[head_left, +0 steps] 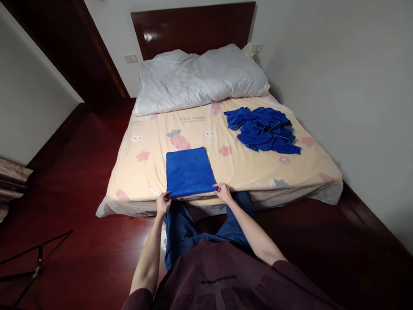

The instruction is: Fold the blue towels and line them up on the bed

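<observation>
Head camera, worn by the person, faces forward and down. Shirt front [219,285] closest, at 6 o'clock; left hand [163,203] and right hand [223,192] near, just below frame centre. Bed [226,172] ahead, headboard [196,27] farther off at 12. Wide coverage: floor [84,176] at 9, wall [375,124] at 3.

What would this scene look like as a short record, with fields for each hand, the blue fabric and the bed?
Left hand: pinching near left corner of flat blue cloth
Right hand: pinching its near right corner
Crumpled blue fabric: to the right, on the bed sheet
Bed sheet: cream, printed with pink flowers
White bedding: heaped by the dark headboard
</observation>
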Demonstrator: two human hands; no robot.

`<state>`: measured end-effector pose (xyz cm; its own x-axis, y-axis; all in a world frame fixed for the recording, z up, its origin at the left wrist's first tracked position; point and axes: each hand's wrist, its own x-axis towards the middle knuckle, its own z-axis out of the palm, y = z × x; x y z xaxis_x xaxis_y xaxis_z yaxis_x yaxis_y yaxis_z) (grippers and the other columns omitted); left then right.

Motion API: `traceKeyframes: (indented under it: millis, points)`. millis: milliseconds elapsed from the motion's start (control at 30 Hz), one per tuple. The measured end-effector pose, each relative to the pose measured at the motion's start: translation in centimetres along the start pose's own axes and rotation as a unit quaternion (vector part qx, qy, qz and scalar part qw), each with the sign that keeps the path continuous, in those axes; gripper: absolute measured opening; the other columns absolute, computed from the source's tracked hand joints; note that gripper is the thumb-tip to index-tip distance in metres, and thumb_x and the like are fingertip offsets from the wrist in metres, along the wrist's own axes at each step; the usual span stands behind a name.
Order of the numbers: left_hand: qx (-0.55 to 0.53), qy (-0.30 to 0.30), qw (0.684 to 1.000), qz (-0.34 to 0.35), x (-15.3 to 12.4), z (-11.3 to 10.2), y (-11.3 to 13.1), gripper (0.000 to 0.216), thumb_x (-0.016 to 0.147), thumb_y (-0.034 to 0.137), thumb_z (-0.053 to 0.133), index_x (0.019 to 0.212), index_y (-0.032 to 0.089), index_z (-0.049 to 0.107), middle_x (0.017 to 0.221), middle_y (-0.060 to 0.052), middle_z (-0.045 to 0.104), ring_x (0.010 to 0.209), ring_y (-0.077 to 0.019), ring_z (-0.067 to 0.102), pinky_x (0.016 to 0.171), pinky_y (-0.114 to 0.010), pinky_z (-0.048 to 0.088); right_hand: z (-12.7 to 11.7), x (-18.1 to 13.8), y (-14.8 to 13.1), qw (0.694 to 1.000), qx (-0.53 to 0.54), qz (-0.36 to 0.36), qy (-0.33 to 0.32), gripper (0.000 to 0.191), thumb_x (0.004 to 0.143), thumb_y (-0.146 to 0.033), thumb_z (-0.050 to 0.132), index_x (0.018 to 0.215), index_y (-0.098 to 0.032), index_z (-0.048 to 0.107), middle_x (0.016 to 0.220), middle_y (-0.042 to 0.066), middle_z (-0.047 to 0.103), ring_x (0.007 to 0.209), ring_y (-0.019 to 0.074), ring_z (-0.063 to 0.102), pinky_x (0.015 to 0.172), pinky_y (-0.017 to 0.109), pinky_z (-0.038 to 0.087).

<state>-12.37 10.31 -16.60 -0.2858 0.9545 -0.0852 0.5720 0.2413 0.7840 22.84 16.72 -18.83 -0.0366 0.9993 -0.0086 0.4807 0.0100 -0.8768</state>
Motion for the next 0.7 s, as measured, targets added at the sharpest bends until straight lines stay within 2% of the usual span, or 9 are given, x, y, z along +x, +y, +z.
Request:
traceKeyframes:
  millis: [100,200,300,367,433,500,600,700]
  points:
    - [0.022,0.009,0.999,0.025,0.5,-0.1,-0.1,0.037,0.075,0.013,0.054,0.103,0.019,0.076,0.088,-0.005,0.060,0.081,-0.0200,0.062,0.088,-0.035,0.055,0.5,0.5,-0.4,0.999,-0.022,-0.016,0.020,0.030,0.065,-0.010,0.057,0.084,-0.018,0.078,0.077,0.003,0.063,0.071,0.0178,0.058,0.081,0.035,0.055]
    - [0.039,0.016,0.998,0.045,1.2,-0.5,0.0,0.034,0.074,0.012,0.053,0.097,0.019,0.078,0.090,-0.007,0.056,0.089,-0.0225,0.061,0.092,-0.037,0.053,1.1,0.8,-0.6,0.998,-0.038,-0.041,0.042,0.033,0.067,-0.008,0.052,0.086,-0.018,0.078,0.097,0.008,0.067,0.086,0.0206,0.064,0.087,0.037,0.056]
    - [0.070,0.013,0.993,0.097,1.8,-1.0,0.2,0.034,0.071,0.010,0.054,0.093,0.020,0.078,0.105,-0.010,0.059,0.105,-0.0254,0.057,0.101,-0.042,0.050,1.4,1.1,-0.7,0.995,-0.044,-0.068,0.053,0.039,0.068,-0.006,0.051,0.093,-0.018,0.078,0.123,0.011,0.065,0.111,0.0227,0.064,0.101,0.038,0.053]
    - [0.086,-0.002,0.986,0.144,2.2,-1.3,0.2,0.038,0.069,0.008,0.052,0.094,0.021,0.078,0.121,-0.010,0.061,0.117,-0.0269,0.052,0.108,-0.046,0.045,1.4,1.4,-0.7,0.996,-0.031,-0.077,0.029,0.046,0.066,-0.004,0.050,0.100,-0.018,0.078,0.131,0.010,0.065,0.123,0.0225,0.061,0.110,0.040,0.048]
    - [0.088,-0.031,0.980,0.176,2.6,-1.5,0.0,0.045,0.067,0.006,0.051,0.098,0.022,0.078,0.130,-0.007,0.063,0.125,-0.0271,0.048,0.112,-0.048,0.041,1.3,1.9,-0.6,0.997,-0.006,-0.069,-0.016,0.053,0.063,-0.002,0.049,0.103,-0.018,0.078,0.128,0.008,0.070,0.122,0.0220,0.063,0.114,0.042,0.045]
    - [0.091,-0.056,0.977,0.183,3.0,-1.4,-0.3,0.049,0.067,0.006,0.051,0.104,0.023,0.078,0.130,-0.006,0.066,0.126,-0.0269,0.049,0.112,-0.048,0.041,1.3,2.4,-0.4,0.998,0.014,-0.046,-0.048,0.054,0.060,-0.001,0.048,0.102,-0.018,0.078,0.121,0.007,0.073,0.118,0.0215,0.066,0.113,0.042,0.046]
    - [0.103,-0.054,0.980,0.158,3.6,-1.1,-0.8,0.045,0.070,0.009,0.053,0.105,0.023,0.078,0.126,-0.006,0.069,0.122,-0.0264,0.054,0.110,-0.046,0.042,1.3,3.2,0.0,0.999,0.025,-0.022,-0.043,0.049,0.064,-0.004,0.048,0.102,-0.016,0.077,0.115,0.008,0.075,0.113,0.0205,0.068,0.107,0.038,0.050]
    - [0.111,-0.041,0.983,0.140,4.2,-0.6,-1.0,0.038,0.076,0.013,0.052,0.102,0.020,0.077,0.123,-0.007,0.071,0.118,-0.0247,0.058,0.110,-0.042,0.042,1.5,3.5,0.4,0.999,0.027,-0.007,-0.037,0.043,0.073,-0.013,0.049,0.106,-0.016,0.075,0.104,0.007,0.077,0.093,0.0187,0.070,0.091,0.033,0.056]
